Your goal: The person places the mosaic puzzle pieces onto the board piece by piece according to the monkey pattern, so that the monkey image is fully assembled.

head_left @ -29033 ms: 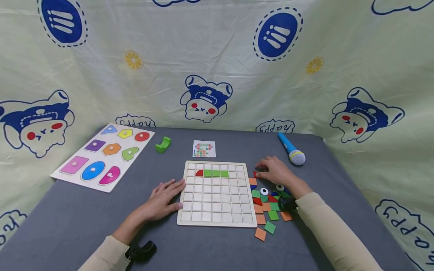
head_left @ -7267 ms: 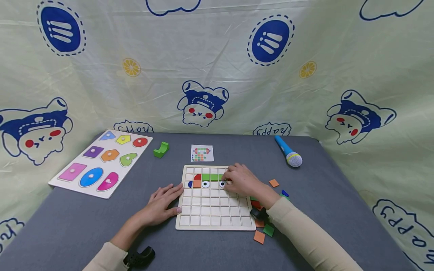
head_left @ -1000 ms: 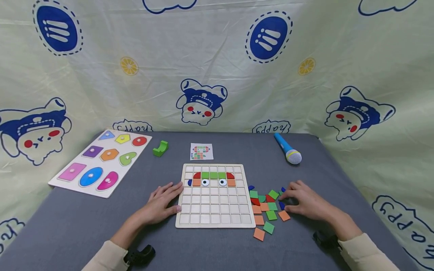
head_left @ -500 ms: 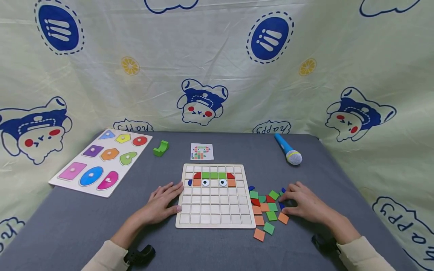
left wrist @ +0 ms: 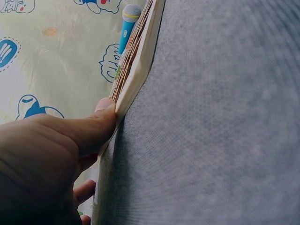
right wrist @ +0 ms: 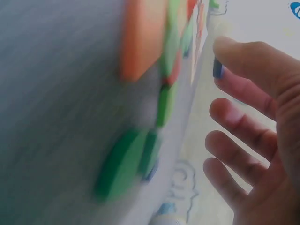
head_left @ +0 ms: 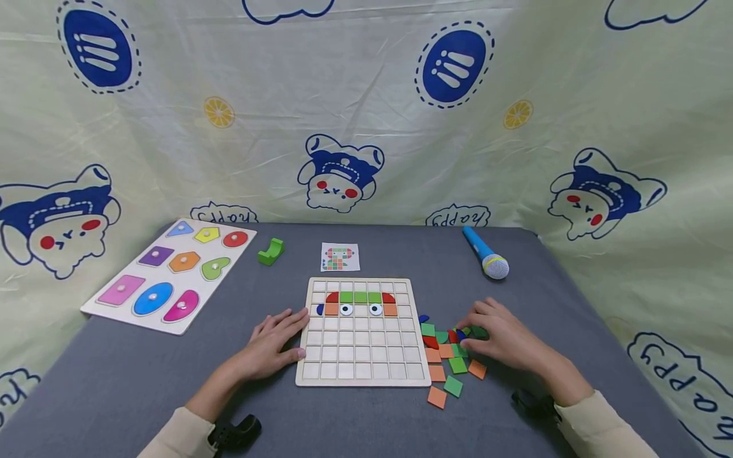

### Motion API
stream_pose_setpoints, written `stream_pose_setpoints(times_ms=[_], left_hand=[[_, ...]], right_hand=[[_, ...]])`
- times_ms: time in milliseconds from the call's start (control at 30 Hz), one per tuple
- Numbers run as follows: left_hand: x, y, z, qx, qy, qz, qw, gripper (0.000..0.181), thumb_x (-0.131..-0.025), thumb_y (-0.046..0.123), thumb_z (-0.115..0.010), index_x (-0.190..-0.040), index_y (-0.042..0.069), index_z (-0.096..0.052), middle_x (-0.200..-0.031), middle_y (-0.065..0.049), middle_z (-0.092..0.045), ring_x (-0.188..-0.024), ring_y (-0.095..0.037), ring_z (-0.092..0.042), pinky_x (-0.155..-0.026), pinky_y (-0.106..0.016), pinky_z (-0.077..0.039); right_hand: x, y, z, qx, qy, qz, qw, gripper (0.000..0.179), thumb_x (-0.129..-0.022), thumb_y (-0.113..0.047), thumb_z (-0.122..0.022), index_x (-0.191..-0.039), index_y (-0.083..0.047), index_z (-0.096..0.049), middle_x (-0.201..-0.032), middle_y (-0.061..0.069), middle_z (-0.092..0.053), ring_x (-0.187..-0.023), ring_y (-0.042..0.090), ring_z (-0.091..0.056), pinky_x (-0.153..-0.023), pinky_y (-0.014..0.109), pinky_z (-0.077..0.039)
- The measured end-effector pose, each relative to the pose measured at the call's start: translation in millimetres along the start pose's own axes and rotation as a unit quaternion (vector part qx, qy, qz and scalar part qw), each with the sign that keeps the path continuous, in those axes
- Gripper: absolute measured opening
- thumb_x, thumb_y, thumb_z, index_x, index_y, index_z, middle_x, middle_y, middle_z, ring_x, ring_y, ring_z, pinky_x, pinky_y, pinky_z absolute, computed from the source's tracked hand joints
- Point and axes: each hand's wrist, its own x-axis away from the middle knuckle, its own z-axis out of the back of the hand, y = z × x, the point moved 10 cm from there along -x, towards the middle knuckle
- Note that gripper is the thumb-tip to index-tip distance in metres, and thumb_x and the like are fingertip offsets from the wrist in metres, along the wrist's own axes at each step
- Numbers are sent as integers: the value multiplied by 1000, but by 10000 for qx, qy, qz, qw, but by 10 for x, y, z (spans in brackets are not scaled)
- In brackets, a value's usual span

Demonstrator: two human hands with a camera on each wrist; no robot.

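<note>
My right hand [head_left: 501, 334] pinches a small blue tile [right wrist: 217, 68] between thumb and index finger, above the loose pieces. The other fingers are spread in the right wrist view. My left hand [head_left: 276, 341] rests against the left edge of the wooden grid board [head_left: 363, 385], with thumb and fingertips touching it. On the board lie a row of green squares [head_left: 360, 297] with a red quarter-round [head_left: 332, 297] at each end. Below them sit two eye discs [head_left: 346, 309], orange squares [head_left: 390, 310] and a blue rounded piece [head_left: 320, 310] at the left.
Loose green, orange, red and blue tiles [head_left: 453, 385] lie right of the board. A picture card [head_left: 340, 257] sits behind it. A shape puzzle board [head_left: 172, 272] and a green block [head_left: 271, 252] are at the left, a toy microphone [head_left: 487, 253] at the back right.
Since the oldest frame, eye discs, orange squares, another red piece and a blue piece have come onto the board. Just now my right hand lifts a blue tile leftward; the left hand stays put.
</note>
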Motion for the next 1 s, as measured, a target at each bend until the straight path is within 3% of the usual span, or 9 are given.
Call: stream_pose_setpoints(times_ms=[267,467,733,1000], left_hand=[[3,-23,-18,51,-51,50,10000,65,-91,30,-60,-147,10,-34,-155,-7,-30,-144,-39,-18,-111,-65,-7],[5,-14,-19,46,-35,17,10000,64,-91,29,-60,-147,9,-34,-155,-8,-31,-144,-39,-19,-110,-65,-8],[13,-9,-17,69,-4,-3,10000,64,-91,27,-61,-146,9,-35,-155,-8,-31,-144,-39,-20,-110,-65,-8],[6,-25,-30,52,-33,79,10000,64,-91,29,-61,-147,10,-34,-155,-7,-31,-144,-38,-19,-110,-65,-7]], right_hand=[[-319,-304,12,-16,225,233,9995,23,-79,-33,-76,-99,-21,-72,-89,-6,-56,-85,9,-38,-73,29,-34],[-559,-394,-41,137,387,248,9988,23,-78,-32,-77,-97,-19,-72,-92,-3,-59,-85,12,-43,-73,30,-36],[-834,-416,-206,144,11,-30,9999,23,-80,-33,-75,-98,-20,-73,-94,-1,-61,-89,17,-46,-76,35,-38],[-981,-432,-347,109,-327,-214,9992,20,-81,-30,-74,-98,-19,-73,-91,-2,-61,-84,15,-44,-75,33,-36]])
